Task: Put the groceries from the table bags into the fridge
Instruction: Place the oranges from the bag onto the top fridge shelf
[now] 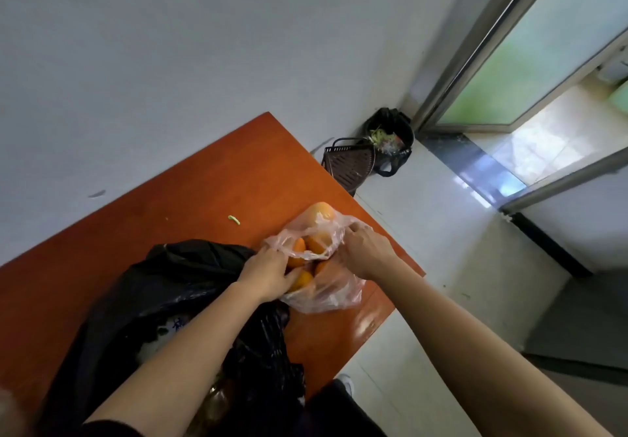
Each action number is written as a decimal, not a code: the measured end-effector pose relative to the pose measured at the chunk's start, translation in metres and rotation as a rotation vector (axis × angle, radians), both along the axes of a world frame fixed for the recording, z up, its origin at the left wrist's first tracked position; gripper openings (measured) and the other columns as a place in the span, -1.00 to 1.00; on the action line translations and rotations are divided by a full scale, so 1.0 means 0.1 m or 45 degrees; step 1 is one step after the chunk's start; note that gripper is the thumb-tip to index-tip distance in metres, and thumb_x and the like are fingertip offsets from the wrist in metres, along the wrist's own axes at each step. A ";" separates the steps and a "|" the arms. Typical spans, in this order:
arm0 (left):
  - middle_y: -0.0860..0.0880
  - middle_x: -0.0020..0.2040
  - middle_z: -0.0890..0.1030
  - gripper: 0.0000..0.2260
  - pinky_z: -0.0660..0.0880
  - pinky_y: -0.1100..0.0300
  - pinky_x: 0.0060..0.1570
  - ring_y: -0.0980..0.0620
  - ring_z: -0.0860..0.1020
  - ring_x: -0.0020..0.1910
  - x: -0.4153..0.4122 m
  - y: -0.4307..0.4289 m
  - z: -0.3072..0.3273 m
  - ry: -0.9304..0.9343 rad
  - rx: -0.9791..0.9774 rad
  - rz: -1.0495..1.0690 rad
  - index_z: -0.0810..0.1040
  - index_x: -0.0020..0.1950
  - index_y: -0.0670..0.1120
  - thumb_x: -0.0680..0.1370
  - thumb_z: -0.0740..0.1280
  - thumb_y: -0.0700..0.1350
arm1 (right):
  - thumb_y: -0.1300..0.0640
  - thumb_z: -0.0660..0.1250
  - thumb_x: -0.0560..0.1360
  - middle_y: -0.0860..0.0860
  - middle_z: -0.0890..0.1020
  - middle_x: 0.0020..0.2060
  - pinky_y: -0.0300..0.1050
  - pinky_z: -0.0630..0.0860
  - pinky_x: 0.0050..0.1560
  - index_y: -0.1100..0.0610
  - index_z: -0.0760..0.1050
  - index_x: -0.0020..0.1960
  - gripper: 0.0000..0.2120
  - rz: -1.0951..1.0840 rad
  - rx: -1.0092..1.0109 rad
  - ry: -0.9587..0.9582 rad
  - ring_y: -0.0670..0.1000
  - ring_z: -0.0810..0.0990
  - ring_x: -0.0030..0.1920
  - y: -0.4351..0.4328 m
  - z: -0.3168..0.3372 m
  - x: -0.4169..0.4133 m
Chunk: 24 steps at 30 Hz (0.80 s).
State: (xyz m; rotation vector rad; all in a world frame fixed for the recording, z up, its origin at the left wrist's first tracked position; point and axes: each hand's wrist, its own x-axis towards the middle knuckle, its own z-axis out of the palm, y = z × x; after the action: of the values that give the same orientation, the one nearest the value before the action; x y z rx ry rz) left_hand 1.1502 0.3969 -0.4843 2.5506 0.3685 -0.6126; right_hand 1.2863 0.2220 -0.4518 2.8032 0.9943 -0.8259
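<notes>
A thin clear bag [323, 297], faintly pink, lies near the right edge of the tabletop [204, 182]. Its mouth is pulled apart by the left hand [268, 273] and right hand [363, 250], each gripping the film. Several oranges [299, 245] fill it, with a paler fruit [321, 210] at the far end. Touching its left side, a crumpled black bag [163, 283] gapes open.

Orange table [190, 178] against pale wall [170, 46], sunlit doorway [530, 131].

Black-lined trash bin [402, 154] of scraps beside a dark perforated rack [350, 165], near a sliding glass door [530, 73]
</notes>
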 end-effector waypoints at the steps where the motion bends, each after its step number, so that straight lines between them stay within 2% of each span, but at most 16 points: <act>1: -0.01 0.56 0.21 -0.36 0.50 -0.08 0.20 -0.15 0.36 0.42 0.03 0.02 -0.02 -0.016 -0.023 0.043 0.07 0.58 0.09 0.58 0.25 0.21 | 0.02 0.14 0.65 0.08 0.39 0.44 0.11 0.58 0.14 0.04 0.33 0.47 -0.60 -0.022 -0.028 -0.004 0.16 0.44 0.37 0.01 -0.01 0.02; 3: -0.02 0.50 0.32 -0.37 0.51 -0.03 0.17 -0.13 0.42 0.38 0.09 0.01 -0.04 -0.032 -0.088 0.161 0.12 0.55 0.08 0.56 0.30 0.18 | -0.01 0.13 0.65 0.12 0.35 0.48 0.12 0.51 0.22 0.08 0.28 0.50 -0.56 -0.029 -0.088 0.007 0.19 0.36 0.43 0.05 -0.03 0.04; 6: -0.08 0.40 0.41 -0.39 0.49 0.03 0.09 -0.15 0.50 0.27 0.14 -0.03 -0.07 -0.020 -0.092 0.311 0.18 0.49 0.02 0.54 0.35 0.14 | -0.10 0.13 0.61 0.16 0.40 0.43 0.16 0.43 0.28 0.10 0.31 0.48 -0.50 0.013 -0.196 -0.032 0.25 0.31 0.43 0.12 -0.05 0.02; 9: -0.11 0.46 0.33 -0.30 0.47 0.01 0.18 -0.17 0.46 0.33 0.12 -0.05 -0.12 -0.043 -0.108 0.376 0.12 0.53 -0.04 0.53 0.37 0.14 | -0.14 0.13 0.53 0.17 0.44 0.40 0.26 0.21 0.40 0.12 0.35 0.44 -0.43 0.059 -0.235 -0.047 0.27 0.30 0.43 0.19 -0.13 -0.02; 12: -0.12 0.50 0.27 -0.26 0.47 -0.03 0.25 -0.18 0.44 0.37 0.11 -0.02 -0.15 -0.037 -0.148 0.378 0.11 0.56 -0.05 0.52 0.39 0.15 | -0.23 0.22 0.46 0.18 0.38 0.45 0.37 0.01 0.47 0.15 0.28 0.48 -0.29 -0.012 -0.135 0.103 0.29 0.23 0.48 0.27 -0.20 -0.06; 16: -0.02 0.49 0.28 -0.42 0.48 0.00 0.24 -0.14 0.44 0.38 0.09 0.00 -0.14 -0.053 -0.202 0.373 0.30 0.47 0.03 0.52 0.38 0.15 | -0.33 0.27 0.47 0.19 0.40 0.43 0.36 -0.06 0.50 0.22 0.20 0.52 -0.16 -0.059 -0.056 0.052 0.28 0.25 0.48 0.31 -0.29 -0.16; 21: -0.05 0.48 0.31 -0.40 0.43 0.03 0.23 -0.15 0.45 0.34 0.05 -0.02 -0.02 -0.113 -0.197 0.390 0.25 0.49 0.01 0.53 0.43 0.06 | -0.15 0.32 0.53 0.11 0.48 0.39 0.30 -0.09 0.52 0.10 0.22 0.48 -0.36 -0.089 0.236 0.059 0.18 0.35 0.46 0.23 -0.20 -0.21; 24: 0.00 0.44 0.35 -0.35 0.43 0.05 0.24 -0.08 0.45 0.34 -0.01 -0.02 0.16 -0.235 -0.218 0.442 0.31 0.50 0.04 0.47 0.47 0.13 | -0.26 0.25 0.52 0.07 0.46 0.38 0.24 0.01 0.52 -0.01 0.20 0.48 -0.37 -0.086 0.418 -0.005 0.16 0.34 0.45 0.09 -0.03 -0.24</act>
State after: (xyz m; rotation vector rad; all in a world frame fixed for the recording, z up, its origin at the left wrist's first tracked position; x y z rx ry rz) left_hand 1.1493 0.3950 -0.4683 2.2825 0.6449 -0.2647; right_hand 1.2623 0.2311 -0.4548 3.1249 1.1335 -0.7210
